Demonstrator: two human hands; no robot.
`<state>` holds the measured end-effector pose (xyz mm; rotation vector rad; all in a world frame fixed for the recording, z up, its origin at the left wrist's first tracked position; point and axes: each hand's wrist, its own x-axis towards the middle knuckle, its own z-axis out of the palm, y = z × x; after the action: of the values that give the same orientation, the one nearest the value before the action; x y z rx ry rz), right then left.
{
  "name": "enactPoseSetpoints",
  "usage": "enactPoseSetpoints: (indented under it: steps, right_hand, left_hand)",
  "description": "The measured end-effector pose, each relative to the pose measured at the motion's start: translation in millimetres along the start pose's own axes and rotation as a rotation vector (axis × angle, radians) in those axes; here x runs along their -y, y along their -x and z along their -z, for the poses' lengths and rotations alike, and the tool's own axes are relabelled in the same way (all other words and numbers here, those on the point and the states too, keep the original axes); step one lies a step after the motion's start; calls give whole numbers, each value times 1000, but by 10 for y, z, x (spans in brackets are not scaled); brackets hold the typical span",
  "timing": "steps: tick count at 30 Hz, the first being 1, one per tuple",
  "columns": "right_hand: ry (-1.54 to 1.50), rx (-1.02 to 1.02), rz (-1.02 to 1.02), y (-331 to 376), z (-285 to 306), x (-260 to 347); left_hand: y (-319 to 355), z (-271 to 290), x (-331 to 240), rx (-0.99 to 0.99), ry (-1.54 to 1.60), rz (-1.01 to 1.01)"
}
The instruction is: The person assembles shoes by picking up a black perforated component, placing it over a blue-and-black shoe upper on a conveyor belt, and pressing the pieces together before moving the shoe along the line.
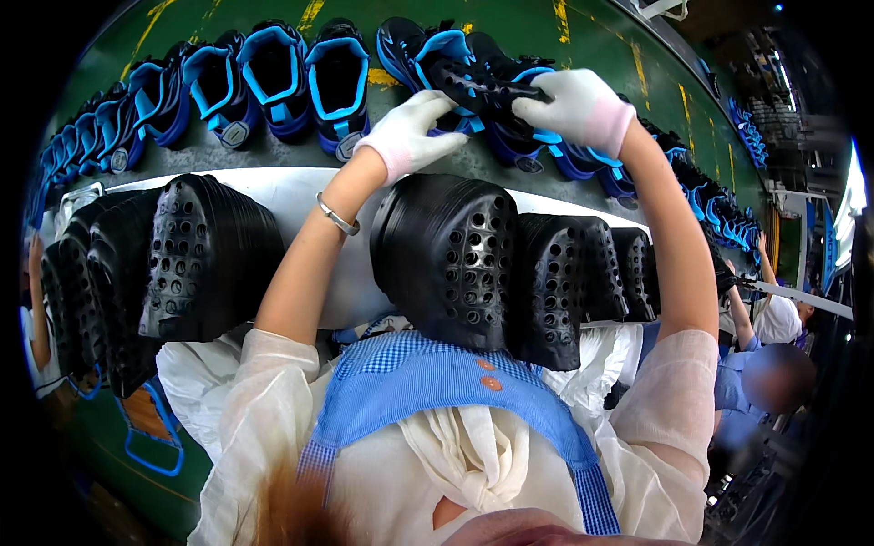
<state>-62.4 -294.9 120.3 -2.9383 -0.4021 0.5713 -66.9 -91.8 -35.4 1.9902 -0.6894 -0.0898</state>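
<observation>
My right hand [581, 109], in a white glove with a pink cuff, is closed around one end of a black plastic shoe insert [466, 85] with holes in it. The insert lies over the opening of a black and blue sports shoe [401, 44] in the row on the bench. My left hand [408, 132], gloved the same way, is at the insert's other end, thumb and fingers apart. Its fingertips are beside or touching the insert; I cannot tell which. Just below my left wrist stands a thick stack of black perforated inserts [446, 246].
More shoes [338, 77] line the bench on both sides. Another insert stack [187, 255] stands at left, with smaller stacks [551, 282] at right. A white sheet [337, 264] lies beneath them. Beyond is a green surface with yellow marks [510, 23]. Another person [774, 318] works at far right.
</observation>
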Motion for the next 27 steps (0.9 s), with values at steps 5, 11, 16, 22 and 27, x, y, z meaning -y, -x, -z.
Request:
enactPoseSetpoints:
  steps: [5, 11, 16, 22, 27]
  right_hand:
    - [159, 34, 41, -487, 70, 121]
    - [169, 54, 21, -811, -35, 344]
    - [136, 115, -37, -1117, -335, 500]
    - [215, -17, 16, -1568, -927, 354]
    - [275, 86, -25, -1541, -632, 624]
  left_hand:
    - [-48, -26, 64, -13, -71, 14]
    - [-182, -147, 119, 38, -207, 180]
    - [-303, -181, 295, 129, -339, 227]
    - [-468, -54, 196, 287, -311, 373]
    - [-606, 117, 128, 560, -395, 435]
